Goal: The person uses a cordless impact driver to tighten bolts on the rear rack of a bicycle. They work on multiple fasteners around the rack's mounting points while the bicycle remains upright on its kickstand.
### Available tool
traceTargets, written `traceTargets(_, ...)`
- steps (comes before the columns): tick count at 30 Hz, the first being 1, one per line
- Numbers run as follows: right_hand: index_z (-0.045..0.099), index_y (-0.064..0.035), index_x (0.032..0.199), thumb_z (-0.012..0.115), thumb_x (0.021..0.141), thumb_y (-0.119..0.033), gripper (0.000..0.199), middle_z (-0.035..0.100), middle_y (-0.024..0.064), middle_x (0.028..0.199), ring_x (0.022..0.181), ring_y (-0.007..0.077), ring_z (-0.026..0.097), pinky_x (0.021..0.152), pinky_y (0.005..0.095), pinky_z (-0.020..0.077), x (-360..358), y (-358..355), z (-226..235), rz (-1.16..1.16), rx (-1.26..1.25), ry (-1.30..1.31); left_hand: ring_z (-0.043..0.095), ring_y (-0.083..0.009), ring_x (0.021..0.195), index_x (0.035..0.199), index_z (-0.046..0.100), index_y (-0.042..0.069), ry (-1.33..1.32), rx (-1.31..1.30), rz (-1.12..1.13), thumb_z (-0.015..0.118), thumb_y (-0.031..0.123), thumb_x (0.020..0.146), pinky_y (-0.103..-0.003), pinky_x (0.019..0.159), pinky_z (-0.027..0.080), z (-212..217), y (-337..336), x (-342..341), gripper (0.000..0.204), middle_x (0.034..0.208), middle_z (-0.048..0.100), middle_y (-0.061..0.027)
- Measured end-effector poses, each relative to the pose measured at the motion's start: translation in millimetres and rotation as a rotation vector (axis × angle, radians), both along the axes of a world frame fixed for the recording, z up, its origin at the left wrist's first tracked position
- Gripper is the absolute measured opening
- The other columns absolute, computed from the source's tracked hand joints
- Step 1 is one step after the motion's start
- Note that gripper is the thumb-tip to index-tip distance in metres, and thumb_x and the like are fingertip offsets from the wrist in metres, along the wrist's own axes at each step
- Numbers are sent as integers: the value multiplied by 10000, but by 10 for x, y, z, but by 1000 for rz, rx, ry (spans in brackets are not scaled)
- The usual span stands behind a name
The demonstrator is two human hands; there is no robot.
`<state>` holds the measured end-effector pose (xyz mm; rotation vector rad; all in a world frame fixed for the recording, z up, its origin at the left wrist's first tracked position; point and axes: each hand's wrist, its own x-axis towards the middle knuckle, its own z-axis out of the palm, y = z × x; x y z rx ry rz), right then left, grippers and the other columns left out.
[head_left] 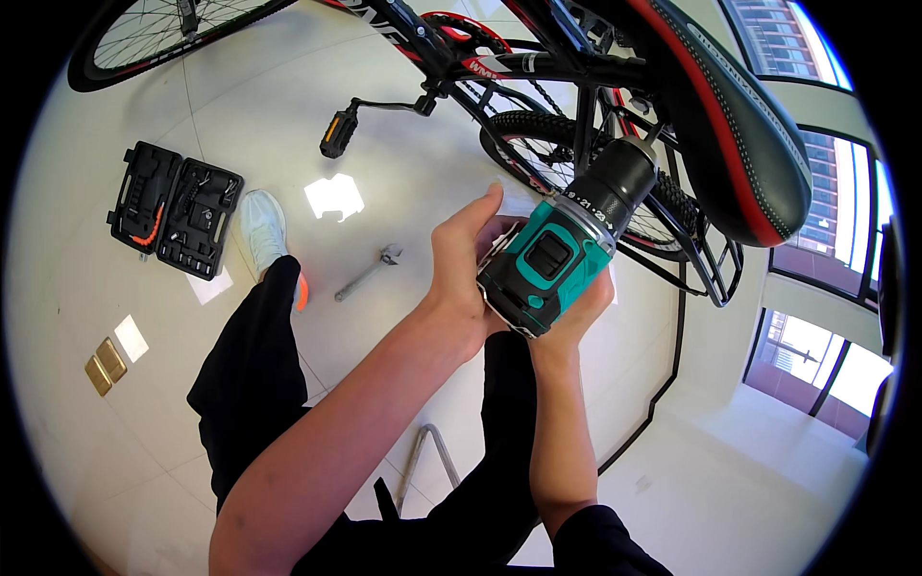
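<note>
Both hands (461,274) raised, cradling cordless drill (567,245).

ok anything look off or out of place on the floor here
Nothing looks damaged or spilled. One loose wrench lies alone on the tiled floor, apart from the open black tool case. Both hands, left and right, hold the teal drill beside the bicycle.

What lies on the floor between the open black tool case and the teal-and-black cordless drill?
A white sneaker and a metal adjustable wrench lie on the pale tiled floor, seen in the head view.
</note>
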<state>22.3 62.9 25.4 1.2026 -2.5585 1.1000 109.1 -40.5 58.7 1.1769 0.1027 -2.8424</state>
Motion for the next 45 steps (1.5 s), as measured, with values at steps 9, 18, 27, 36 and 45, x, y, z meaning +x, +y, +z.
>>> traceTargets(9, 620, -44, 1091, 783, 723, -159, 419, 694, 69, 932, 810, 200, 687, 723, 289, 522, -16, 67, -112, 12, -21, -105, 562, -185, 1025, 1140, 578, 17, -16, -79, 37, 603, 496, 872, -336, 925, 437, -11, 13, -7, 549, 1087, 590, -68)
traceTargets(18, 631, -46, 1085, 784, 716, -169, 417, 693, 72, 930, 826, 199, 685, 718, 296, 521, 12, -24, -17, 80, 54, 75, 576, -185, 939, 1044, 606, 39, -28, -27, 17, 604, 466, 866, -317, 868, 439, -44, -35, -3, 463, 1001, 605, -60)
traceTargets(27, 630, -34, 1078, 785, 718, -170, 414, 694, 69, 928, 821, 190, 682, 727, 294, 521, -9, 33, -75, 56, 20, -6, 574, -183, 919, 993, 606, 44, 11, -68, 26, 601, 427, 867, -317, 849, 444, -79, 15, -13, 404, 973, 610, -64)
traceTargets(36, 621, -31, 1082, 777, 735, -153, 400, 696, 77, 925, 821, 166, 676, 744, 278, 515, -3, 74, -88, 2, -54, -187, 621, -177, 862, 1055, 620, 105, 61, -191, -81, 535, 427, 882, -360, 750, 475, -137, 43, -28, 376, 975, 654, -78)
traceTargets(45, 635, -19, 918, 740, 692, -125, 271, 662, 47, 770, 675, 142, 626, 663, 288, 512, 100, 745, -135, 128, 79, -276, 623, -278, 797, 993, 641, -28, -114, -1158, -68, 565, 197, 901, -342, 757, 481, -229, 84, -576, 255, 870, 670, -145)
